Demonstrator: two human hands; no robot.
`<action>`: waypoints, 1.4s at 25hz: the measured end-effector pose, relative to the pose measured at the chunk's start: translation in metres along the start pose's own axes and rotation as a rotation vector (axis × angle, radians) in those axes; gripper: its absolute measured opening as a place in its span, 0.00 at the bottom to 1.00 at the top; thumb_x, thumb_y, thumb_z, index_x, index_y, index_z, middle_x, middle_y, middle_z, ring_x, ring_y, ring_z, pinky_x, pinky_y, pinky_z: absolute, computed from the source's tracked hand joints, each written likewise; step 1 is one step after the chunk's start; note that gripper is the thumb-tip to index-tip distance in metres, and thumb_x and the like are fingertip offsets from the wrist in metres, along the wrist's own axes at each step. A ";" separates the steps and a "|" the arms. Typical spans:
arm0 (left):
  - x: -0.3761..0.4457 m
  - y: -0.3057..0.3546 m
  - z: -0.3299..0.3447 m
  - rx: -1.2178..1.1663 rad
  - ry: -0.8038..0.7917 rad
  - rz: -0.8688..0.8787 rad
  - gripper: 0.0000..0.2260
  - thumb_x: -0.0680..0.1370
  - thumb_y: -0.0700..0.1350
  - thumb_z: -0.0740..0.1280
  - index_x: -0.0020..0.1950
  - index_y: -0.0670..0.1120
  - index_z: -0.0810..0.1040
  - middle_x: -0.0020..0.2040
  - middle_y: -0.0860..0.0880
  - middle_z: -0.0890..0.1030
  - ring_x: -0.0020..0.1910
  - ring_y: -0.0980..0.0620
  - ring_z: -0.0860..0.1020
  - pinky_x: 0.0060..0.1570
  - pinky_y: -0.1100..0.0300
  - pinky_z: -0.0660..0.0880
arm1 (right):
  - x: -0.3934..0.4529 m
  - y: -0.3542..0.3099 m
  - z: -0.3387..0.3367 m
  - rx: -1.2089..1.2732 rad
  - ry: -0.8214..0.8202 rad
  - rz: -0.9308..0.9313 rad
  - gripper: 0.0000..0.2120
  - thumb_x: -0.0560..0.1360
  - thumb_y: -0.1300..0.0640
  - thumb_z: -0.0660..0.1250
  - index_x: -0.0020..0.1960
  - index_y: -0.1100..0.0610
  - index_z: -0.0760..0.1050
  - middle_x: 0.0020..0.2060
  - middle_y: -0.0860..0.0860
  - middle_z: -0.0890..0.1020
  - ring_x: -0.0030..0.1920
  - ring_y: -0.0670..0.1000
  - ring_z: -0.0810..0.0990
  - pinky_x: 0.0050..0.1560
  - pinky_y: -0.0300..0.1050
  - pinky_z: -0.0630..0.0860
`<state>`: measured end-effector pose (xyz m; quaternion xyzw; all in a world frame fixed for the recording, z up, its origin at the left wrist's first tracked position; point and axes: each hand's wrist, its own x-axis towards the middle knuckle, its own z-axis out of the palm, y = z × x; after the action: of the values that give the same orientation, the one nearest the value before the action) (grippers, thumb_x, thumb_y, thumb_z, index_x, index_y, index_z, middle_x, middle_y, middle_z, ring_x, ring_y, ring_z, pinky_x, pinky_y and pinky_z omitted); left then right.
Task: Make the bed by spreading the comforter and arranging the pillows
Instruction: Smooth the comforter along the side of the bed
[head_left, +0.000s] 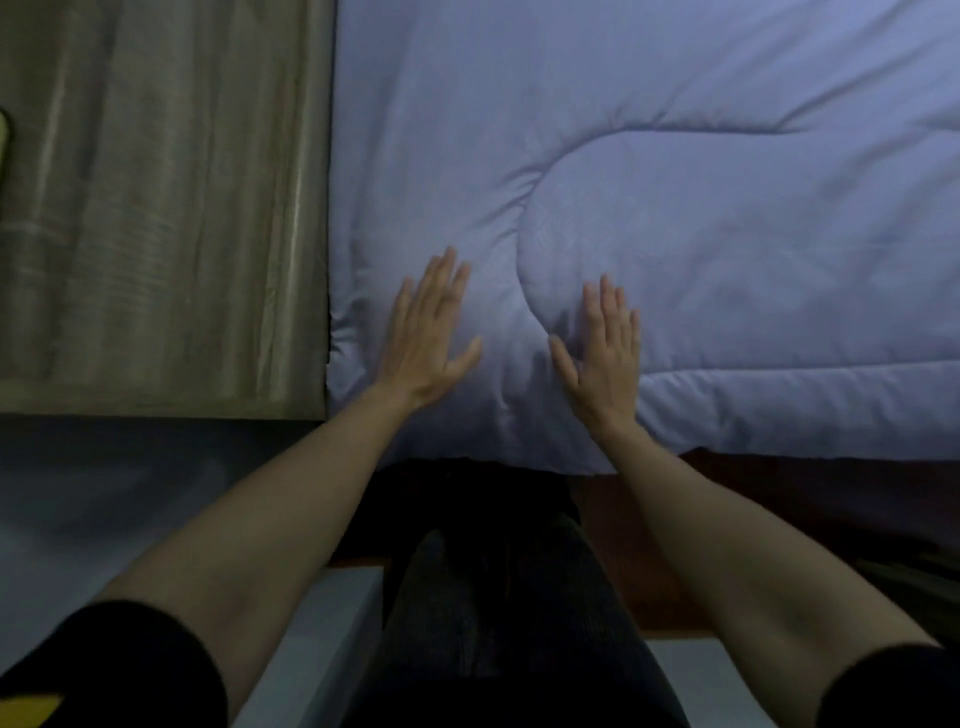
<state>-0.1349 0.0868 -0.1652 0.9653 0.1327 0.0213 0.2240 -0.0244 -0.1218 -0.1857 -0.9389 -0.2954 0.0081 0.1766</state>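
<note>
Two hands lie flat on the pale blue comforter (675, 234), which covers the bed across the upper right of the view, its near edge running along the bed's side just in front of the person. The left hand (428, 338) rests palm down near the comforter's left corner, fingers straight and close together, thumb splayed toward the right; it holds nothing. The right hand (605, 353) lies just beside it, also palm down with straight fingers and thumb out to the left, on the edge of a rounded, puffed fold in the quilting; it too grips nothing. Between the two hands the fabric bunches into small creases.

Left of the bed, touching the comforter's side edge, hangs a greenish-grey pleated curtain (156, 208). Below it is a stretch of grey floor (104, 493). The person's dark trouser legs (498, 597) stand against the bed's near side, and black sleeves (130, 670) are pushed up on both forearms. A dark reddish-brown bed frame (779, 483) shows beneath the comforter's near edge on the right. No pillows are in view.
</note>
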 end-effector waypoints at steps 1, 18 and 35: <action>0.021 0.009 0.002 0.066 -0.009 0.031 0.35 0.76 0.58 0.56 0.78 0.43 0.52 0.79 0.44 0.51 0.79 0.47 0.50 0.75 0.45 0.47 | 0.019 0.001 -0.002 -0.028 0.003 0.056 0.34 0.77 0.42 0.58 0.77 0.59 0.58 0.76 0.58 0.60 0.76 0.60 0.57 0.75 0.57 0.52; 0.092 0.077 0.055 0.320 -0.078 0.286 0.32 0.78 0.60 0.49 0.78 0.43 0.55 0.78 0.44 0.56 0.78 0.45 0.55 0.74 0.43 0.49 | -0.019 0.081 -0.012 0.114 0.368 0.728 0.31 0.79 0.48 0.60 0.77 0.59 0.57 0.77 0.60 0.57 0.77 0.59 0.55 0.76 0.55 0.50; 0.263 0.419 0.219 0.315 -0.266 0.695 0.32 0.77 0.64 0.43 0.78 0.52 0.52 0.80 0.48 0.50 0.79 0.46 0.48 0.75 0.45 0.43 | -0.006 0.396 -0.112 0.818 0.610 1.654 0.41 0.75 0.32 0.56 0.78 0.57 0.51 0.74 0.59 0.64 0.71 0.61 0.67 0.69 0.55 0.64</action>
<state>0.2436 -0.2990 -0.1828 0.9695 -0.2302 -0.0502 0.0678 0.2021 -0.4641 -0.2144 -0.6777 0.5418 -0.0122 0.4971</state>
